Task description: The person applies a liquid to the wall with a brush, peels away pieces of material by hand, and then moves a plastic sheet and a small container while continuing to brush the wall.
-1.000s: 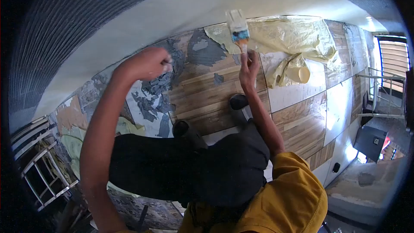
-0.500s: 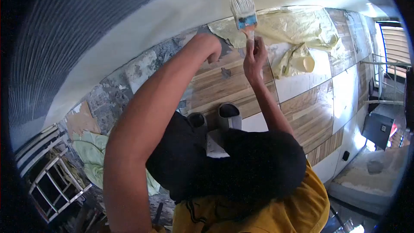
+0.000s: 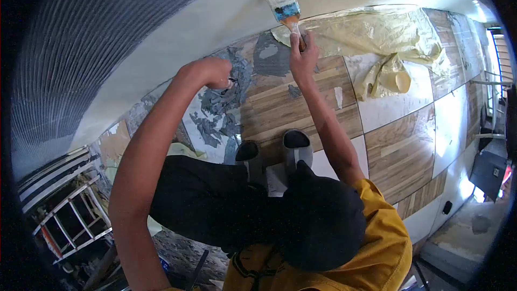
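My right hand (image 3: 304, 56) is closed around the handle of a wide paintbrush (image 3: 284, 5). Its bristles are coated in off-white paint, point up and overlap the pale lower wall (image 3: 226, 16); the ferrule is smeared blue. Off to the left, my left hand (image 3: 209, 72) is closed, with a small pale bit showing at its fingers; I cannot tell what it holds. Grey scraped flakes (image 3: 223, 99) lie on the floor just below that hand. A crumpled yellowish plastic sheet (image 3: 366, 29) spreads along the wall base to the right of the brush.
Wood-pattern and white tiles (image 3: 301, 94) cover the floor under my shoes (image 3: 297, 145). A ridged dark grey surface (image 3: 107, 37) fills the upper left. Metal racks (image 3: 72, 218) stand at the lower left. On the right is a dark box (image 3: 487, 171) near a grey block (image 3: 458, 242).
My left hand has moved left and slightly down, away from the brush. My right hand has shifted a little left with the paintbrush, now tilted more to the left.
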`<state>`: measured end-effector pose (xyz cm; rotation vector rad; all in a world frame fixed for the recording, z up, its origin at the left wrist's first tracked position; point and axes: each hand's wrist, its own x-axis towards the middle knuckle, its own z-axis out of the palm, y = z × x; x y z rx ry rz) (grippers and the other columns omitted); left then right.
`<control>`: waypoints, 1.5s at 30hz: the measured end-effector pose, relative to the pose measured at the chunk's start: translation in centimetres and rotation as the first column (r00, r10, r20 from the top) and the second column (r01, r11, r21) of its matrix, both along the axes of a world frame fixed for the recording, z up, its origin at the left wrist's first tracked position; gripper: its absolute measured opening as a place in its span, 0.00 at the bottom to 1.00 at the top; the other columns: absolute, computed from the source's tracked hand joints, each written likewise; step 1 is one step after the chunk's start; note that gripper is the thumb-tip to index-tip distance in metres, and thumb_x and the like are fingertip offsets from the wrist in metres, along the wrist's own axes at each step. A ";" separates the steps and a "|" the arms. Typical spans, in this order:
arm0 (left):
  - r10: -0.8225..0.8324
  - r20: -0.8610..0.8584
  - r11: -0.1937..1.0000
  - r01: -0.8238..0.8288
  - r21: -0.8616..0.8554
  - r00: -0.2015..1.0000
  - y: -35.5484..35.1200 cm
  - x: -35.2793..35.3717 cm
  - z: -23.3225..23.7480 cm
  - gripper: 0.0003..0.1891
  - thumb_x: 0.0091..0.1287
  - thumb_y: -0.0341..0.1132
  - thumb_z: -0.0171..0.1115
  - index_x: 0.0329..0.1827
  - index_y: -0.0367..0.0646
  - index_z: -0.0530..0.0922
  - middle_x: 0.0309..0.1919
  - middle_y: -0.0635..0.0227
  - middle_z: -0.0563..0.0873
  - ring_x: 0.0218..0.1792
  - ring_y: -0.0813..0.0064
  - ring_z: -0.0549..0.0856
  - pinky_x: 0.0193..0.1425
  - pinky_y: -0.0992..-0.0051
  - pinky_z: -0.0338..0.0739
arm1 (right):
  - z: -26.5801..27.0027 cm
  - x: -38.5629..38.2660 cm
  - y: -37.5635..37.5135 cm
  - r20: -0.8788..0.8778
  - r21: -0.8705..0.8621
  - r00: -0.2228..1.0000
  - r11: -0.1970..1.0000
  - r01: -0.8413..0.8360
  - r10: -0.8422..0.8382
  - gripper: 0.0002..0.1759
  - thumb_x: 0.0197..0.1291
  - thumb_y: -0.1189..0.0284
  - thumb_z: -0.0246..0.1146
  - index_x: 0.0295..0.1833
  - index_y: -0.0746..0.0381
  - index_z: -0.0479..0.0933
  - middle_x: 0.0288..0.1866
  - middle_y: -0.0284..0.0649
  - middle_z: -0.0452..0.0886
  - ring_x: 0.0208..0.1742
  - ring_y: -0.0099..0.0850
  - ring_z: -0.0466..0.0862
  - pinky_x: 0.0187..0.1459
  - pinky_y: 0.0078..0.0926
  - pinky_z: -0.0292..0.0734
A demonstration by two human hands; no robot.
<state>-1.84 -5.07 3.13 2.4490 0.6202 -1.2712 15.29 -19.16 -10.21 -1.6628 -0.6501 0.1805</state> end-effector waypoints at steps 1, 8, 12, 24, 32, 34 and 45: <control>0.021 0.002 1.000 -0.021 0.001 1.000 -0.2 0.2 -0.1 0.20 0.63 0.46 0.67 0.38 0.33 0.84 0.33 0.47 0.87 0.39 0.52 0.87 0.43 0.55 0.77 | -0.8 0.1 -0.3 0.025 -0.120 1.000 0.993 0.008 -0.005 0.12 0.68 0.68 0.61 0.41 0.68 0.76 0.25 0.45 0.76 0.26 0.32 0.75 0.31 0.34 0.70; 0.045 0.017 0.984 -0.041 -0.172 0.999 0.3 0.5 -2.3 0.21 0.64 0.46 0.67 0.37 0.30 0.82 0.30 0.47 0.86 0.32 0.53 0.86 0.38 0.54 0.76 | 1.2 -1.5 -2.2 -0.093 0.015 0.995 0.999 0.036 -0.035 0.13 0.68 0.65 0.61 0.40 0.66 0.76 0.25 0.44 0.78 0.25 0.31 0.76 0.30 0.32 0.71; -0.018 -0.107 0.997 0.010 -0.082 0.994 0.8 0.9 -2.3 0.22 0.63 0.47 0.67 0.43 0.32 0.84 0.42 0.46 0.87 0.44 0.50 0.87 0.47 0.57 0.79 | 3.9 -1.4 -0.7 -0.005 0.081 0.999 0.996 0.047 -0.046 0.15 0.68 0.64 0.62 0.39 0.67 0.75 0.23 0.42 0.78 0.24 0.30 0.76 0.29 0.31 0.70; -0.025 -0.051 0.988 0.017 -0.152 0.998 1.9 0.2 -3.4 0.21 0.65 0.46 0.65 0.27 0.33 0.83 0.24 0.52 0.84 0.26 0.57 0.83 0.34 0.55 0.73 | 1.1 -0.5 0.9 0.010 -0.044 0.999 0.999 0.032 -0.031 0.15 0.68 0.64 0.61 0.39 0.67 0.76 0.24 0.46 0.78 0.24 0.41 0.77 0.28 0.41 0.69; -0.003 -0.021 0.989 0.000 -0.145 1.000 2.0 -0.2 -3.6 0.19 0.65 0.46 0.65 0.27 0.36 0.84 0.23 0.54 0.85 0.28 0.58 0.83 0.35 0.55 0.74 | -6.0 -2.3 -5.3 -0.052 -0.236 0.989 0.964 0.120 -0.136 0.19 0.68 0.64 0.62 0.33 0.70 0.71 0.20 0.40 0.63 0.25 0.26 0.64 0.27 0.33 0.62; 0.055 -0.068 0.971 -0.069 -0.230 0.996 2.0 -0.4 -4.0 0.18 0.65 0.46 0.65 0.29 0.38 0.85 0.25 0.55 0.86 0.29 0.59 0.84 0.36 0.56 0.74 | -3.1 -1.8 -5.9 -0.113 -0.167 0.984 0.979 0.119 -0.139 0.19 0.68 0.64 0.62 0.33 0.69 0.71 0.20 0.38 0.61 0.26 0.24 0.62 0.27 0.31 0.59; -0.011 -0.077 0.980 -0.004 -0.200 0.997 1.9 0.7 -4.3 0.19 0.65 0.47 0.65 0.32 0.37 0.85 0.27 0.56 0.87 0.30 0.60 0.85 0.37 0.58 0.75 | 2.9 2.9 -1.8 0.003 0.034 0.987 0.986 0.163 -0.163 0.14 0.67 0.64 0.64 0.41 0.66 0.78 0.22 0.36 0.75 0.22 0.22 0.70 0.26 0.26 0.66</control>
